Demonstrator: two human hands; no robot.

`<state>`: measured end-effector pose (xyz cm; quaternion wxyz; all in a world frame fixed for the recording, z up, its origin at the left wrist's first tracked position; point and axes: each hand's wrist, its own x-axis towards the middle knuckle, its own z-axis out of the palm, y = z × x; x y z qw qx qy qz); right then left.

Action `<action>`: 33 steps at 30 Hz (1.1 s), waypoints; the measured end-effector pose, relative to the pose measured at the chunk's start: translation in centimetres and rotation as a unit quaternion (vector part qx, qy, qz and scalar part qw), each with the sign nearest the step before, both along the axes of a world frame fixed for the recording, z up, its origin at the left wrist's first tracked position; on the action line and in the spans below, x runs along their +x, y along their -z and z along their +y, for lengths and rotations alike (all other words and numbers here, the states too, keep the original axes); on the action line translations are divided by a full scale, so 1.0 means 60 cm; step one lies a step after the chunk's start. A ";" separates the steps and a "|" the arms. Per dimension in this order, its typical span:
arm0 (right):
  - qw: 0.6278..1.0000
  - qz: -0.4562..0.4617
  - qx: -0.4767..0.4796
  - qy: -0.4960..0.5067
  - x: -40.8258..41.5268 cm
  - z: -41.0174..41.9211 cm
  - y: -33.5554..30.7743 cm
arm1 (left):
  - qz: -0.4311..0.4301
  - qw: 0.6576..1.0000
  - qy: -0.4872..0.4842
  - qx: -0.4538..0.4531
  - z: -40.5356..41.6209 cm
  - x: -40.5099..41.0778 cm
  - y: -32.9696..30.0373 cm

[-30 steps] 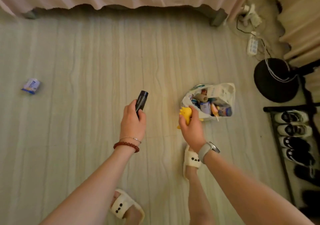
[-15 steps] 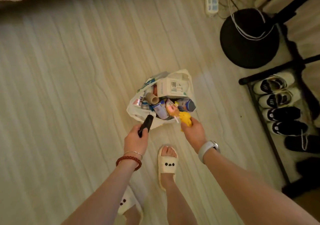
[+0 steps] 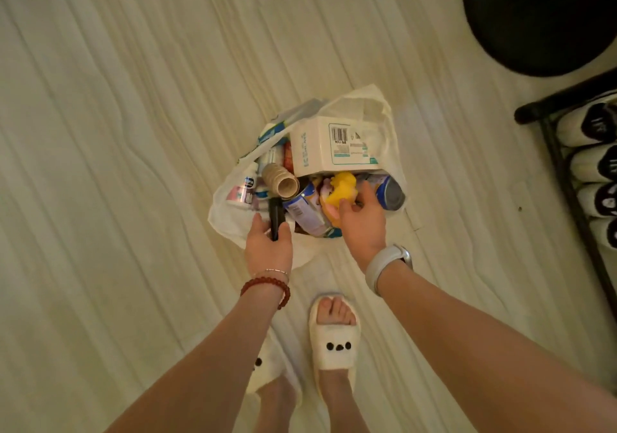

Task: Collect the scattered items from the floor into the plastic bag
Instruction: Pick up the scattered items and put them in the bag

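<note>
A white plastic bag lies open on the pale floor, stuffed with a white box, a cardboard tube, cans and other packets. My left hand grips a black cylinder at the bag's near rim, with its tip pointing into the bag. My right hand reaches into the bag's mouth and holds a yellow toy between thumb and fingers, down among the cans.
A black round stand base sits at the top right. A black shoe rack with white and black shoes lines the right edge. My feet in cream slippers stand just behind the bag.
I have stepped up to the bag and leaned over it. Both hands moved forward: the black cylinder now reaches over the rim and the yellow toy is down inside the bag.
</note>
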<state>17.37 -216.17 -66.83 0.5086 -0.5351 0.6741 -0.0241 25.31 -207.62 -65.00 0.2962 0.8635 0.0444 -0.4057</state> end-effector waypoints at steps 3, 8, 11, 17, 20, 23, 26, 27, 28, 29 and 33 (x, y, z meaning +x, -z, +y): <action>0.998 -0.022 0.004 -0.058 -0.008 0.011 -0.017 | 0.005 0.997 0.070 -0.026 0.005 -0.006 -0.009; 0.984 0.011 -0.022 -0.178 -0.025 0.018 -0.053 | 0.020 0.988 0.154 -0.025 0.022 0.018 -0.020; 0.970 0.031 -0.040 -0.237 -0.025 0.015 -0.076 | 0.015 0.974 0.225 0.033 0.039 0.039 -0.023; 0.933 0.089 -0.063 -0.343 -0.027 0.046 -0.066 | 0.050 0.997 -0.014 0.049 0.064 0.056 -0.008; 0.922 0.089 0.015 -0.376 -0.012 0.086 -0.009 | 0.129 0.985 -0.110 0.040 0.075 0.058 0.044; 0.944 0.108 0.064 -0.305 0.011 0.123 0.041 | 0.088 0.986 -0.140 -0.014 0.083 0.056 0.089; 0.961 0.121 0.071 -0.237 0.031 0.145 0.075 | 0.027 0.989 -0.141 -0.026 0.099 0.053 0.112; 0.962 0.122 0.066 -0.234 0.036 0.148 0.081 | 0.025 0.990 -0.138 -0.032 0.106 0.052 0.114; 0.962 0.122 0.060 -0.238 0.040 0.150 0.083 | 0.028 0.990 -0.133 -0.039 0.112 0.050 0.108; 0.961 0.122 0.050 -0.243 0.043 0.150 0.081 | 0.029 0.991 -0.121 -0.042 0.118 0.048 0.098; 0.968 0.102 -0.020 -0.230 0.059 0.127 0.042 | 0.040 0.991 -0.113 -0.063 0.132 0.050 0.041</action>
